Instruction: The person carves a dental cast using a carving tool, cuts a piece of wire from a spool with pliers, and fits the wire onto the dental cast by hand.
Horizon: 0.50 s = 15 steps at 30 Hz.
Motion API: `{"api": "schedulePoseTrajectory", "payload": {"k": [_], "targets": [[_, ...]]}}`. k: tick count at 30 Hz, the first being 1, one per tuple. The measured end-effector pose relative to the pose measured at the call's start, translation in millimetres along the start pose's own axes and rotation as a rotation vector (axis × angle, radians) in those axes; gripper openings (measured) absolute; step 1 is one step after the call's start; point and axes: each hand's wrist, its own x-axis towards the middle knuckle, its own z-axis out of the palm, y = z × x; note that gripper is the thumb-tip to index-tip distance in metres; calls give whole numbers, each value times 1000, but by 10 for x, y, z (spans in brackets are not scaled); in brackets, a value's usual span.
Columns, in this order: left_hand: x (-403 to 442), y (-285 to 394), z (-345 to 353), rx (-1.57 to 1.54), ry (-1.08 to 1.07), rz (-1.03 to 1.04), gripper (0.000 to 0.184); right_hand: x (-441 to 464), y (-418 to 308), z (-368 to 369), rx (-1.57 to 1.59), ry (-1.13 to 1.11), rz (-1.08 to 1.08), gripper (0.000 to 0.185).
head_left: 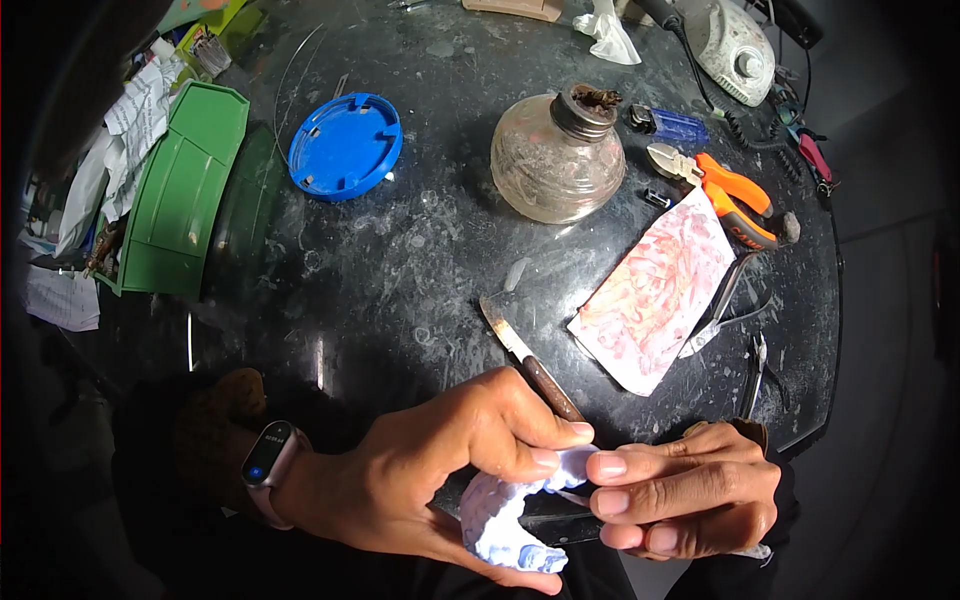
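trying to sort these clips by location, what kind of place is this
Probably a dental lab bench: the left hand holds a pale arch-shaped cast with tooth-like bumps, and near it are a knife, a glass burner and pliers.

We see a bright middle ringed by black.
Light pools on the table (400, 270), apparently from above; the pale cast (492, 508) glares almost white, its detail partly washed out; thin reflections streak the tabletop at left; the lower edge and right side sink into shadow; we notice wide-lens bending along the table's rim, and softer detail towards the borders.
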Motion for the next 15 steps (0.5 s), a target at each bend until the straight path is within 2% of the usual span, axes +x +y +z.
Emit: {"api": "schedulePoseTrajectory", "payload": {"k": [2, 4, 5, 12, 15], "targets": [[2, 8, 2, -3, -11, -9, 72, 42, -29, -13, -7, -47, 27, 13], [31, 13, -17, -16, -48, -3, 69, 25, 26, 9, -5, -46, -76, 15], [41, 6, -30, -30, -49, 9, 66, 64, -16, -15, 8, -92, -10, 18], [42, -20, -42, -69, -32, 0, 58, 39, 68, 158, 166, 175, 94, 27], [25, -41, -48, -53, -36, 8, 58, 29, 78, 164, 140, 156, 100, 30]]}}
